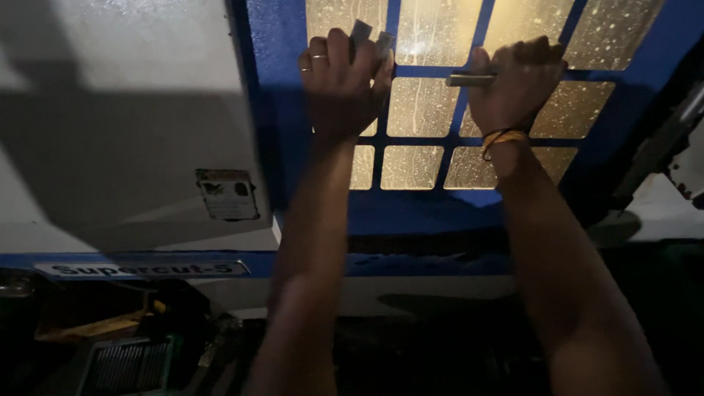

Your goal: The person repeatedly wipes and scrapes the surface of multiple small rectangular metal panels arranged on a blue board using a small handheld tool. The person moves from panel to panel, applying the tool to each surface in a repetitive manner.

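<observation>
1. Head view, upper centre of the frame: the left hand (343, 84) clenches a small grey metal piece (370, 38) against the blue window door (429, 213).
2. Upper right: the right hand (519, 84) grips a metal handle bar (469, 79), probably to steady the door.

Dim overall, with hard contrast. Light falls from about eleven o'clock onto the pale machine panel (125, 95), which shows broad, sharp-edged diagonal shadows. The speckled window panes (422, 106) glow yellowish, lit from behind or by reflection; which, I cannot tell. Against them the left hand (343, 88) and right hand (517, 84) read as dark, near-silhouetted shapes. From five to seven o'clock the frame sinks into near black, grainy and soft. The forearms blur slightly toward the lower edge.
</observation>
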